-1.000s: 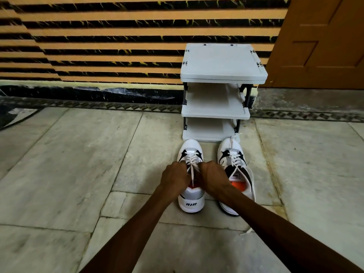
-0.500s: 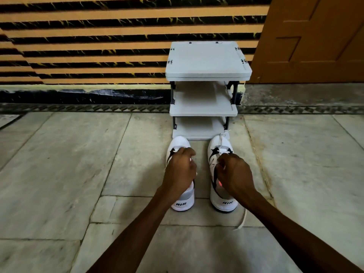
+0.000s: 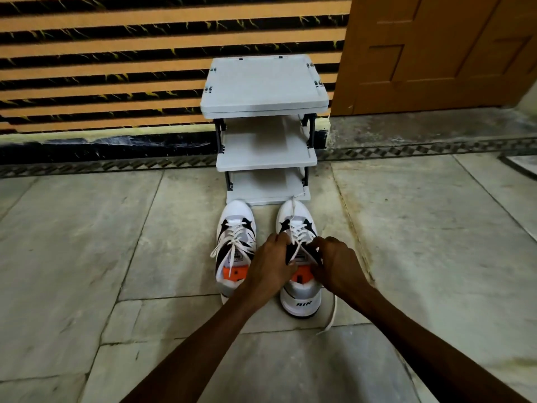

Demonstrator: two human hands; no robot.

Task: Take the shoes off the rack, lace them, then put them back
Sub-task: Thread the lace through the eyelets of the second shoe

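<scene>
we read one word only: "air", in dark slanted capitals on the white heel of the right-hand shoe (image 3: 300, 289), facing us. the tongue of the left-hand shoe (image 3: 235, 245) carries a small dark label, and so does the tongue of the other, but the print on both is too small for us to make out.

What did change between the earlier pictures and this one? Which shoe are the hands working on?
Both hands left the left shoe and moved rightward: the left hand and right hand now pinch the laces of the right shoe. Both shoes stayed on the floor before the rack.
</scene>
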